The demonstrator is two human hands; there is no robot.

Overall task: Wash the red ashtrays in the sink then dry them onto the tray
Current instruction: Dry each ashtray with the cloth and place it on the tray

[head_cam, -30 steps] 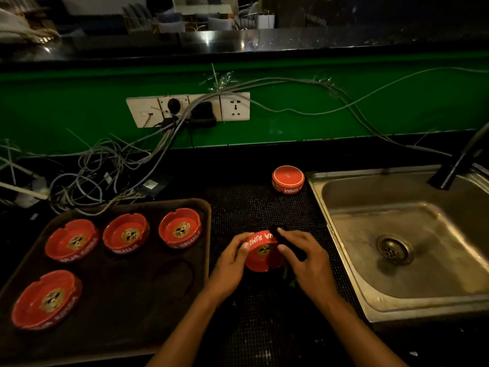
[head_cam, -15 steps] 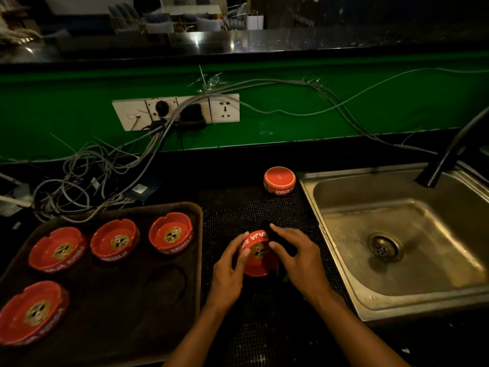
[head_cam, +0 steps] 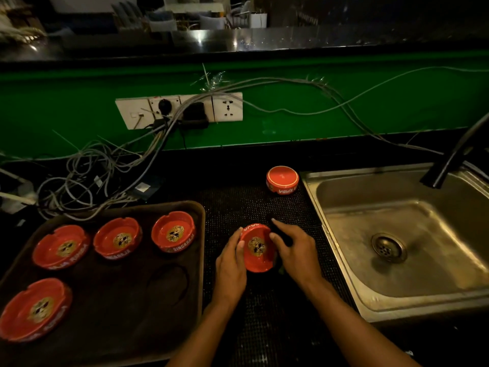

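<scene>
Tilting with its bowl toward the viewer, the held ashtray is clasped over the counter between the left hand and the right hand, fingers curled on its rim. The tray lies to its left, nearer the left hand; the sink lies right.

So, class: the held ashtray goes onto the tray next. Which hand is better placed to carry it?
Left. The left hand already holds the ashtray on the side facing the tray; the right hand is sink-side.
</scene>
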